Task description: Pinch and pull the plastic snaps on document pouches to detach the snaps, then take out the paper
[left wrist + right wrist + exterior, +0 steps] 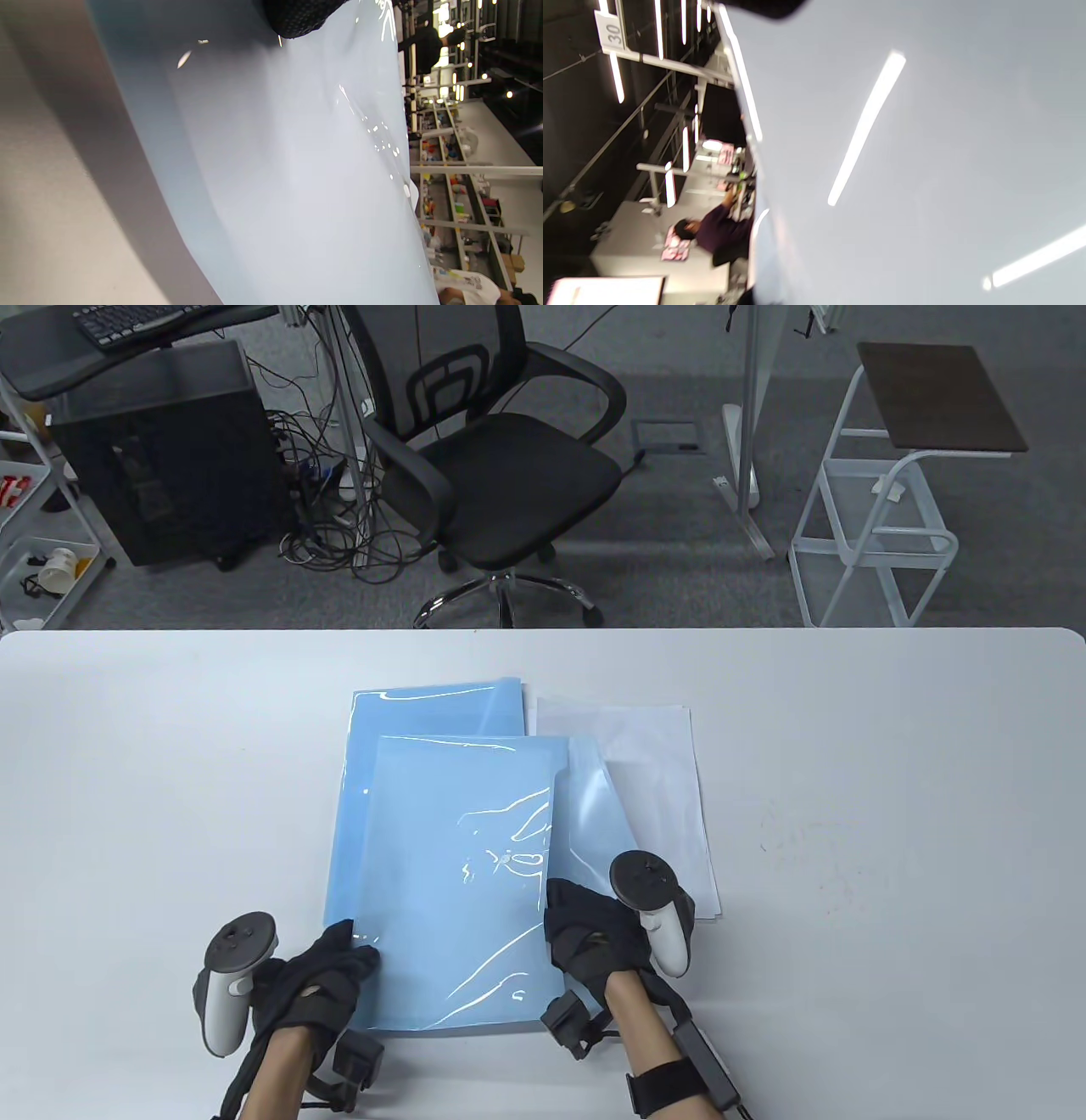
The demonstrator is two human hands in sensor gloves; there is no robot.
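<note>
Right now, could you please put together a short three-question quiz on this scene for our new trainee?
1. True or false: the white paper lies to the left of the blue pouches.
2. Which hand grips the top pouch at its near left corner?
A. left hand
B. right hand
C. neither
3. Fill in: beyond the table stands an empty black office ____.

Key: 1 false, the paper lies to their right, partly under them. 2 A. 3 chair.
</note>
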